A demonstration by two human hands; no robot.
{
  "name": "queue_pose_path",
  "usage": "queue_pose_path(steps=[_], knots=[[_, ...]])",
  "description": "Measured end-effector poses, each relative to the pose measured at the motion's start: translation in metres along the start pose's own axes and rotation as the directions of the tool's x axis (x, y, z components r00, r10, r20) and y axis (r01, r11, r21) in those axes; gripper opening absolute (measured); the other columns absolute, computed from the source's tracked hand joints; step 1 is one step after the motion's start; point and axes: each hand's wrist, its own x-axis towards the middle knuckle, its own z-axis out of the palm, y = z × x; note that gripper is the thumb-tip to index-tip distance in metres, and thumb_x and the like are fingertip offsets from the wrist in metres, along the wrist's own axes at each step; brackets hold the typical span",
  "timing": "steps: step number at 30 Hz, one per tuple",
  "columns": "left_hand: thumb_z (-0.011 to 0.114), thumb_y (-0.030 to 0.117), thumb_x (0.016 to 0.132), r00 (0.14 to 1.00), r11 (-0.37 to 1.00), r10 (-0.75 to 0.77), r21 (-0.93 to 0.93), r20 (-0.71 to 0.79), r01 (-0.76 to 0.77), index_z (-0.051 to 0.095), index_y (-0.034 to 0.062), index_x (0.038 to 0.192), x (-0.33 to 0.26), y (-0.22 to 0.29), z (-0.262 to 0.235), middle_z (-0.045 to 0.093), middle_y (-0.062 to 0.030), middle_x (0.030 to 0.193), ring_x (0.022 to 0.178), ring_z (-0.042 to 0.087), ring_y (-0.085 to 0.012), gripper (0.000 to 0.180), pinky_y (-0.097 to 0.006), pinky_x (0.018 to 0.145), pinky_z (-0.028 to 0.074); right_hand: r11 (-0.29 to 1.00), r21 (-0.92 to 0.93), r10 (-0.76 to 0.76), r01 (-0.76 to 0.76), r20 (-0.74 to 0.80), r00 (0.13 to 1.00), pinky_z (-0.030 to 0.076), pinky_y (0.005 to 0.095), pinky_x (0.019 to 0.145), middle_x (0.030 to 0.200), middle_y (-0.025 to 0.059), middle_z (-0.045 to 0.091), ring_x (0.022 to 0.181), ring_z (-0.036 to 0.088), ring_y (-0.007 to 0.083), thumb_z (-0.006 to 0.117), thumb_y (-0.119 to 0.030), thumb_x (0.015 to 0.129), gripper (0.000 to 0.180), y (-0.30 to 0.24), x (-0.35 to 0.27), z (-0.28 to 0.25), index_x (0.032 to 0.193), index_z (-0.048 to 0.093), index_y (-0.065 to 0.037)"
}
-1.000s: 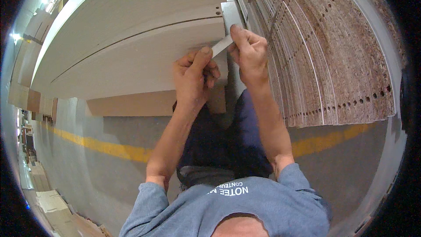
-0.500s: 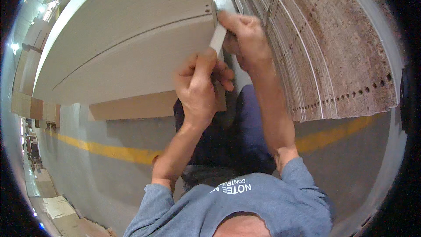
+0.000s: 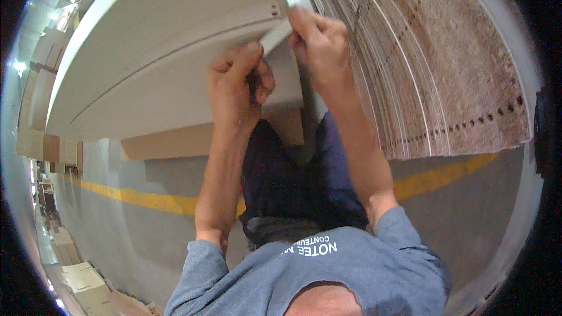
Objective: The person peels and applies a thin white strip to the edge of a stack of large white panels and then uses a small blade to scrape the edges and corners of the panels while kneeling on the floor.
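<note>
Between my two hands stretches a short, narrow, pale strip [image 3: 274, 39], blurred by motion, slanting over the corner of a large off-white panel [image 3: 175, 29]. One end is pinched in my left hand [image 3: 236, 79], which hangs above the panel with its fingers curled. My right hand [image 3: 325, 44] grips the other end near the panel's right edge, fingers closed. A long dark groove runs along the panel, and two small holes show near its right end. What the strip is made of I cannot tell.
On the right stand tightly packed brown boards [image 3: 468, 64] with rows of drilled holes along their edges. Brown cardboard [image 3: 170, 141] lies under the off-white panel. A yellow line [image 3: 146, 200] crosses the grey floor [image 3: 158, 234]. Cardboard pieces [image 3: 82, 278] lie at the lower left.
My left hand has moved left and up, away from the panel's edge. The strip has swung from steep to a flatter slant over the panel. My right hand has shifted only slightly.
</note>
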Motion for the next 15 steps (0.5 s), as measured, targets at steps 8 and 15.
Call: queue_pose_path(steps=[8, 15], knots=[[0.062, 0.021, 0.086, 0.995, 0.995, -0.085, -0.047, 0.053, 0.087, 0.054, 0.0044, 0.063, -0.011, -0.009, -0.007, 0.052, -0.0068, 0.052, 0.040, 0.044, -0.0125, 0.029, -0.023, 0.037, 0.029, 0.998, 0.029, 0.059, -0.059, -0.016, 0.998, 0.025, 0.0214, 0.041, 0.057, -0.0030, 0.050, 0.049, 0.039, 0.0026, 0.060, -0.029, 0.089, 0.036, -0.002, -0.011, -0.002, 0.063, 0.059, -0.004], [0.060, 0.021, 0.088, 0.992, 0.991, -0.124, 0.036, -0.036, 0.126, 0.057, 0.0050, 0.065, -0.016, -0.024, -0.011, 0.055, -0.0071, 0.055, 0.043, 0.048, -0.0116, 0.028, -0.024, 0.039, 0.033, 0.998, 0.046, 0.045, -0.043, -0.053, 0.998, 0.028, 0.0250, 0.045, 0.054, -0.0017, 0.049, 0.050, 0.040, 0.0049, 0.052, -0.036, 0.092, 0.046, 0.035, -0.006, 0.005, 0.059, 0.057, -0.003]])
